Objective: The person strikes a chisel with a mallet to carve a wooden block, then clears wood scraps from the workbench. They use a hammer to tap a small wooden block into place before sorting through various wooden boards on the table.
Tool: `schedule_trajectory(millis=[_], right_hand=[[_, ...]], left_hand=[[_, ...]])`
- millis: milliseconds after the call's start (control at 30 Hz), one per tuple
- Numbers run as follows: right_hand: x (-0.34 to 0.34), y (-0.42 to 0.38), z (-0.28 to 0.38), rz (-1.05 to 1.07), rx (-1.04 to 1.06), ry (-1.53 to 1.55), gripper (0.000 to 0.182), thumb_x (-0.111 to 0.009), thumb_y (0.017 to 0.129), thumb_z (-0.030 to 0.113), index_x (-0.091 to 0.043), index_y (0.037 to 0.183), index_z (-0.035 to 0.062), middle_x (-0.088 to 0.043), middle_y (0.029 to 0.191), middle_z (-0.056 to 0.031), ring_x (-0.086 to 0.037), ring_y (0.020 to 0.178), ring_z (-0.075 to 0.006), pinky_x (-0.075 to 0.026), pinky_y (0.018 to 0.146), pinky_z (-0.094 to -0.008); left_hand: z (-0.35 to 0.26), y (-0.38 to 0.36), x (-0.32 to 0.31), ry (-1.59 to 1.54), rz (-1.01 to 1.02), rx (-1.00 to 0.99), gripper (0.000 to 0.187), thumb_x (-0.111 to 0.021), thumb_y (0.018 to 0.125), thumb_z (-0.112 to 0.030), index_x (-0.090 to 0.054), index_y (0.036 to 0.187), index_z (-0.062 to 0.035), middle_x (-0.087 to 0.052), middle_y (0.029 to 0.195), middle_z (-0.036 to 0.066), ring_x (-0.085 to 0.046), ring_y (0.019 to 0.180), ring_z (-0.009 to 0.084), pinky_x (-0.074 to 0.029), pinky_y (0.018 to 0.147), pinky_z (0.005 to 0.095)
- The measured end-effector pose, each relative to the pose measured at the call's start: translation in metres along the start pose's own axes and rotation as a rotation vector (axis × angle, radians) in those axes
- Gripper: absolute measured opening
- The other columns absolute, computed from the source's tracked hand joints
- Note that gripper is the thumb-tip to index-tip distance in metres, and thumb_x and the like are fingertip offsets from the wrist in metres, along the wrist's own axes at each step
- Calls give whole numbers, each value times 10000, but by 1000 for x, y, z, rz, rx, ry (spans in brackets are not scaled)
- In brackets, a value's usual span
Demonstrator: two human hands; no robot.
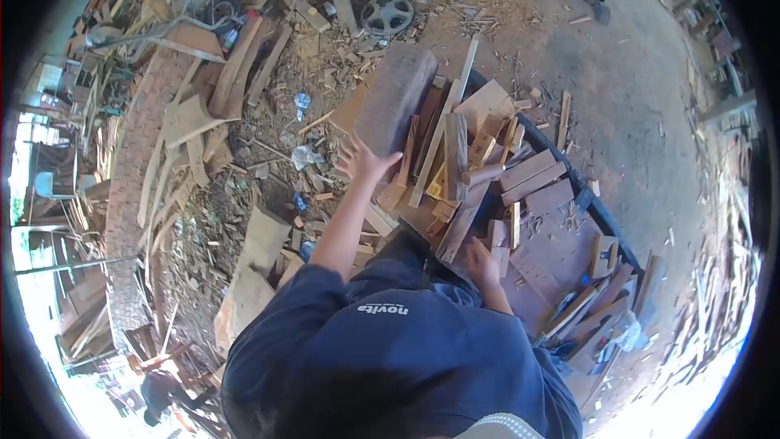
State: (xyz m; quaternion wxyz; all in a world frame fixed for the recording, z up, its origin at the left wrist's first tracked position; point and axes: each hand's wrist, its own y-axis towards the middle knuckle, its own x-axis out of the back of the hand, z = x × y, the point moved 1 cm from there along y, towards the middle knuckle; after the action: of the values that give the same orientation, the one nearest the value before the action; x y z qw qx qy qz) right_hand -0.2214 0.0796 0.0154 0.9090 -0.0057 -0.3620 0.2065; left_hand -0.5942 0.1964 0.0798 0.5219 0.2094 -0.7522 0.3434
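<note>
My left hand [366, 161] is at the near end of a thick, weathered wooden block [398, 93]. Its fingers are spread, with the thumb out to the right, and it looks to be touching the wood without closing around it. My right hand [483, 267] is low over a dark-edged work surface [561, 256], beside a small wood block [497, 237] and the near end of a plank [463, 223]. Its fingers look loosely stretched, with nothing visible in them. Between and beyond the hands lie a long thin strip [443, 126] and a rounded wooden piece [483, 174].
More cut blocks [532, 177] lie on the right of the surface, and stacked offcuts [589, 313] at its near right. A spoked wheel [387, 15] stands beyond the large block. Wood scraps cover the floor on the left, with curved boards [191, 120] among them.
</note>
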Motion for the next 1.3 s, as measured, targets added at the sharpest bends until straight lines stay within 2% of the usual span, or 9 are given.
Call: schedule_trajectory(millis=[167, 367, 567, 633, 733, 933, 1100, 1233, 1300], right_hand=[[18, -49, -10, -78, -234, 1, 160, -547, 922, 147, -644, 1016, 61, -576, 1292, -206, -606, 1086, -388, -505, 890, -420], [-4, -6, 15, -194, -222, -8, 142, -534, 920, 139, -628, 987, 58, -536, 1333, -222, -605, 1067, -404, -515, 840, -458], [-14, 77, 61, -359, -176, 126, 150, -530, 919, 97, -609, 980, -15, -526, 1300, -309, -524, 1196, -435, -453, 960, -442], [-9, 102, 77, -430, -84, 103, 135, -548, 906, 57, -618, 984, -29, -530, 1301, -305, -604, 1050, -406, -488, 885, -412], [1, 137, 95, -446, -22, 55, 113, -541, 897, 64, -602, 961, -7, -557, 1239, -292, -506, 1192, -477, -430, 973, -479], [24, 236, 158, -592, 161, -309, 171, -574, 846, 39, -584, 1017, 31, -563, 1200, -248, -493, 1182, -426, -404, 968, -504], [1, 409, 194, -225, 180, -20, 205, -594, 857, 104, -586, 1054, 49, -572, 1194, -225, -538, 1128, -394, -431, 946, -457], [-63, 543, 187, -66, 274, -411, 433, -559, 913, 312, -539, 1247, 37, -552, 1270, -223, -518, 1191, -389, -419, 1000, -460], [-97, 580, 169, -272, 428, -719, 601, -494, 940, 477, -472, 1345, 32, -518, 1343, -201, -469, 1272, -374, -390, 1049, -458]], left_hand=[[-4, 40, -9, -14, 222, 98, 1427, -781, 582, -686, 123, 1525, -110, -12, 1558, 315, -74, 1450, 457, -73, 1100, 693], [25, 41, -15, 83, 111, -100, 1291, -825, 609, -577, -4, 1544, -229, -88, 1520, 360, -107, 1420, 510, -118, 1094, 682], [51, 51, -26, 6, 12, -409, 1031, -778, 661, -573, -232, 1498, -320, -157, 1446, 414, -204, 1328, 563, -159, 1067, 644], [60, 54, -24, -4, 21, -461, 985, -768, 671, -576, -263, 1478, -321, -157, 1441, 417, -204, 1326, 567, -159, 1067, 647], [67, 61, -23, -18, 55, -499, 921, -758, 681, -576, -312, 1440, -307, -170, 1431, 421, -198, 1326, 577, -157, 1069, 653], [59, 59, -16, -12, 55, -418, 905, -737, 696, -573, -332, 1391, -158, -199, 1422, 406, -194, 1331, 567, -185, 1066, 650], [66, 65, -32, -79, -94, -397, 905, -669, 730, -603, -316, 1398, -106, -232, 1435, 373, -281, 1304, 529, -223, 1065, 629], [67, 68, -34, -125, -234, -440, 937, -694, 706, -596, -298, 1406, -114, -261, 1427, 353, -337, 1261, 521, -287, 1020, 615], [63, 67, -20, -104, -87, -420, 963, -726, 683, -580, -291, 1406, -117, -266, 1425, 347, -328, 1270, 517, -280, 1028, 610]])
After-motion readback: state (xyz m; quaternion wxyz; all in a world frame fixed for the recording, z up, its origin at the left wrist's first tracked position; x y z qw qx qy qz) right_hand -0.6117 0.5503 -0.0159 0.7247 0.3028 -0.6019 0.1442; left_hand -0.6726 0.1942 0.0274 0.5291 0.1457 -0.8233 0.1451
